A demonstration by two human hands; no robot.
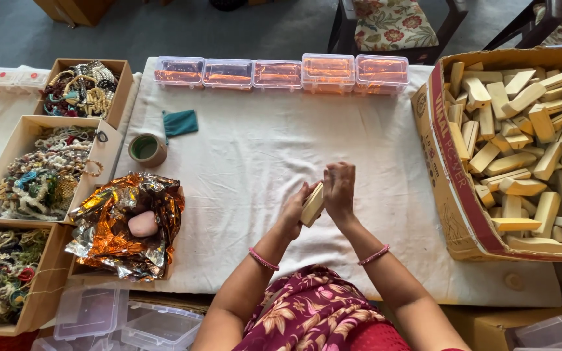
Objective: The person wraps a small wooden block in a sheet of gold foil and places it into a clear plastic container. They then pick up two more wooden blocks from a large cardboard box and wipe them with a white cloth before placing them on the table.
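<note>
Both hands grasp one wooden block over the white cloth, left hand supporting beneath, right hand pressing above, near the carton of blocks at right.

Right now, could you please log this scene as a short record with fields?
Left hand: holds the wooden block
Right hand: on the same block
Surface: white cloth
Right: cardboard box full of wooden blocks
Far edge: five clear plastic cases
Left: boxes of beaded strings, tape roll, crumpled foil
</note>
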